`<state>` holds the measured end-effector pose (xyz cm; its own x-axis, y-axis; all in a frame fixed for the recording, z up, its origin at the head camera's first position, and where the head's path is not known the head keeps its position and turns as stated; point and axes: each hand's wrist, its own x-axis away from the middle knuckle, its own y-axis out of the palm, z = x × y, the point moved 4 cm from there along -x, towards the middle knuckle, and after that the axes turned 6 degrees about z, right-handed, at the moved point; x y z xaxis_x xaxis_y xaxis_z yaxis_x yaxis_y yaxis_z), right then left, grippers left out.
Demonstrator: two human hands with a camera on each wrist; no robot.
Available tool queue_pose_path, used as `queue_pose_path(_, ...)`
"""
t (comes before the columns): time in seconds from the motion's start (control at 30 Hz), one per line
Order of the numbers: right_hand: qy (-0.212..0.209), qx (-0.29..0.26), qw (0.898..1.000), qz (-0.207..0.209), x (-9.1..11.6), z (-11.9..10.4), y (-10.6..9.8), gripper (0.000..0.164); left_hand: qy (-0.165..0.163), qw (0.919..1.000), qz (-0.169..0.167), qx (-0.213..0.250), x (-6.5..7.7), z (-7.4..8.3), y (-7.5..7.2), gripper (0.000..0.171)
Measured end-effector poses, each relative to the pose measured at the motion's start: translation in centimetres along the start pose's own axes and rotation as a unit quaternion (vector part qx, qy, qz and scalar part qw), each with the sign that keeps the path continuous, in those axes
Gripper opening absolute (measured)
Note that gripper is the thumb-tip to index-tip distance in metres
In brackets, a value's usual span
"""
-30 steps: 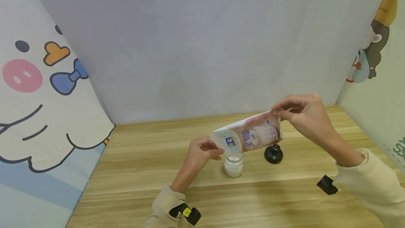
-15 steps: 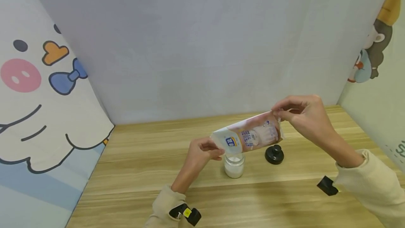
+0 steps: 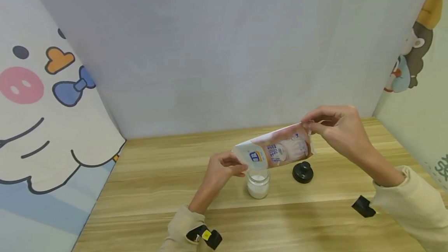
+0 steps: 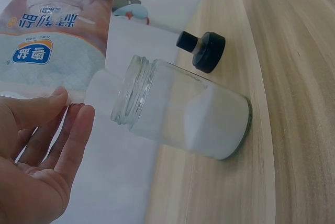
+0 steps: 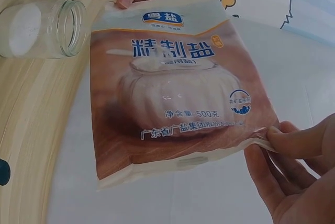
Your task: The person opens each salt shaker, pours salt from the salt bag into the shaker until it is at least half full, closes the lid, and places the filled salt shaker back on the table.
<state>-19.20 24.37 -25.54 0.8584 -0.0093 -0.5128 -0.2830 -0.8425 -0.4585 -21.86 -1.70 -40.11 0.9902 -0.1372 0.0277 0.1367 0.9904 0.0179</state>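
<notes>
A printed bag of salt hangs tilted above an open glass jar, its left end lower than its right. My left hand pinches the low corner beside the jar's mouth, thumb on top. With thumb and fingers, my right hand pinches the raised end at its edge. White salt fills part of the jar, seen from the side in the left wrist view. A pale, blurred patch lies between the bag's corner and the jar's mouth there; whether it is falling salt is hard to tell.
A black knobbed lid lies right of the jar on the wooden table. A grey-white cloth rises behind the table, and cartoon-printed panels stand at both sides.
Both hands and the salt bag keep almost the same pose. Only the head view has shifted slightly.
</notes>
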Motion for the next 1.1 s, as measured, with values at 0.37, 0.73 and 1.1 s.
queue_pose_path(0.37,-0.008,-0.003,1.000,0.002,0.07,-0.55,-0.17,0.008,0.010,0.9999,-0.008,-0.007,0.17,0.59,-0.11,0.017)
queue_pose_path(0.73,-0.012,0.005,1.000,0.001,0.02,-0.93,-0.24,0.008,0.007,0.9999,-0.013,-0.005,0.29,0.51,0.05,0.021)
queue_pose_path(1.1,-0.010,-0.002,1.000,-0.002,0.03,-0.96,-0.24,0.008,0.008,0.9998,-0.019,-0.007,0.31,0.41,0.19,0.022)
